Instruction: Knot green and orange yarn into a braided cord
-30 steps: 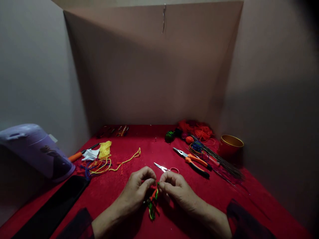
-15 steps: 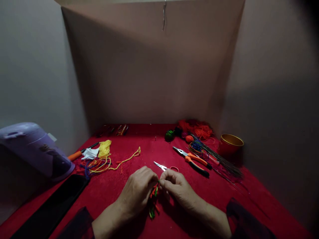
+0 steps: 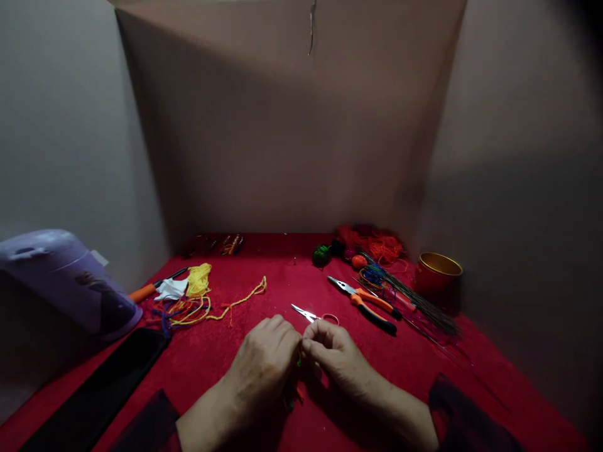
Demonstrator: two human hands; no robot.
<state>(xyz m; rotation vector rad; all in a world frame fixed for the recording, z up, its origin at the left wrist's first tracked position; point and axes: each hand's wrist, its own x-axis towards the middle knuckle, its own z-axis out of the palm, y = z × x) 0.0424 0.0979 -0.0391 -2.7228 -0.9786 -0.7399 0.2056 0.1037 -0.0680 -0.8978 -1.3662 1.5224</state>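
My left hand is closed around a small bundle of red and green yarn, most of it hidden under the palm. Thumb and forefinger of my right hand pinch the yarn's end beside the left fingertips. The two hands almost meet, low over the red cloth. Loose yarn ends hang dimly below the left hand. Just beyond my fingers lie small scissors with red handles, blades slightly apart and pointing away to the left.
Pliers, yarn balls, a bundle of thin stalks and a red cup lie right. To the left are yellow yarn, a black phone-like slab and a purple container. Walls enclose the red cloth.
My left hand has rolled over the yarn, so less of the red and green strands shows. The right hand keeps its pinch, nearly in the same spot.
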